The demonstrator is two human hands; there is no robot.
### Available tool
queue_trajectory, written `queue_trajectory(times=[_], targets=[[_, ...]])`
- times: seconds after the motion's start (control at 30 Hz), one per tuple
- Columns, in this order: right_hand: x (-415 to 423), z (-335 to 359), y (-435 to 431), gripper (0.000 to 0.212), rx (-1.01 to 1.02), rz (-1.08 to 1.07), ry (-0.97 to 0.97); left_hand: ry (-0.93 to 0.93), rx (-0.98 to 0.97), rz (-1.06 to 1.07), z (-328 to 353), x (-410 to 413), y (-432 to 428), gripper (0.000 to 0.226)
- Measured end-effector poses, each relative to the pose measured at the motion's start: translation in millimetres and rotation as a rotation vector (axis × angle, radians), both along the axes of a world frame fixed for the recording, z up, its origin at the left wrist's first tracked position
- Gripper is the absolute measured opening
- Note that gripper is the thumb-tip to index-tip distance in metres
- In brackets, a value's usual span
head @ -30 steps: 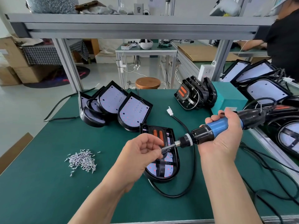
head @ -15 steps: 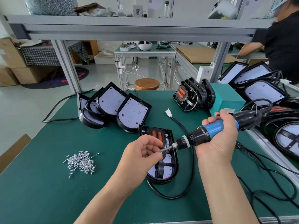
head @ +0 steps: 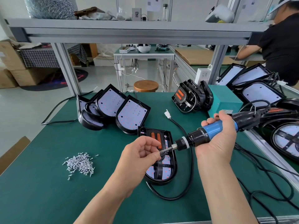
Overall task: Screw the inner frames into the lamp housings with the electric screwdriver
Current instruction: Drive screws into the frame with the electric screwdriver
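L hand (head: 140,155) still pinches a screw at the bit tip, little changed. R hand (head: 217,139) clenched on electric screwdriver (head: 210,132), over lamp housing (head: 159,156) at 6 o'clock; driving not yet begun.

A green-topped workbench (head: 48,199) carries everything: near its left front lies a loose heap of small silver screws (head: 80,164), and at the middle a black lamp housing (head: 163,168) lies flat with its black cable (head: 186,188) looping over the mat beside it. Toward the back left a cluster of black housings with white LED boards (head: 113,109) leans together (overlapping one another), and at the back right more black housings (head: 192,97) stand against a teal box (head: 224,102). Further black cables (head: 267,172) trail across the right edge.
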State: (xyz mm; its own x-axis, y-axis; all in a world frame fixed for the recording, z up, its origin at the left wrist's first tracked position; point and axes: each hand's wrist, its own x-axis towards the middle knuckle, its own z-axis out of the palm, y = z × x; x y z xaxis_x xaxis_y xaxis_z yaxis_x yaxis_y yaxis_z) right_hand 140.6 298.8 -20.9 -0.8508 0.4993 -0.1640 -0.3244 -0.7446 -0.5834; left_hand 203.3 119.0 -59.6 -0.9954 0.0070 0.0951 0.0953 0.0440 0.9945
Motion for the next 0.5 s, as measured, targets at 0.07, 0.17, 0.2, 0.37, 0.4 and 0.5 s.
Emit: queue_trajectory(times=[0.07,0.17,0.2,0.37,0.4,0.5], targets=[[0.3,-0.3,-0.6,0.015,0.007,-0.01,-0.001,0.022,-0.05,0.025,-1.4,-0.1,1.0,0.038],[0.8,-2.0,-1.4,0.014,0.03,-0.025,-0.021,0.145,-0.23,0.093,-5.7,3.8,4.5,0.044],[0.8,-2.7,-1.3,0.014,0.034,-0.028,-0.04,0.218,-0.292,0.123,-7.3,6.1,6.4,0.042],[0.9,-10.4,0.9,0.015,0.005,-0.029,-0.12,0.543,-0.503,0.249,-16.0,13.1,15.1,0.031],[1.1,-12.1,2.0,0.016,0.0,-0.03,-0.127,0.56,-0.508,0.251,-17.3,12.8,15.6,0.031],[0.2,-15.7,5.1,0.016,-0.005,-0.034,-0.13,0.556,-0.535,0.241,-21.6,10.6,15.0,0.03]])
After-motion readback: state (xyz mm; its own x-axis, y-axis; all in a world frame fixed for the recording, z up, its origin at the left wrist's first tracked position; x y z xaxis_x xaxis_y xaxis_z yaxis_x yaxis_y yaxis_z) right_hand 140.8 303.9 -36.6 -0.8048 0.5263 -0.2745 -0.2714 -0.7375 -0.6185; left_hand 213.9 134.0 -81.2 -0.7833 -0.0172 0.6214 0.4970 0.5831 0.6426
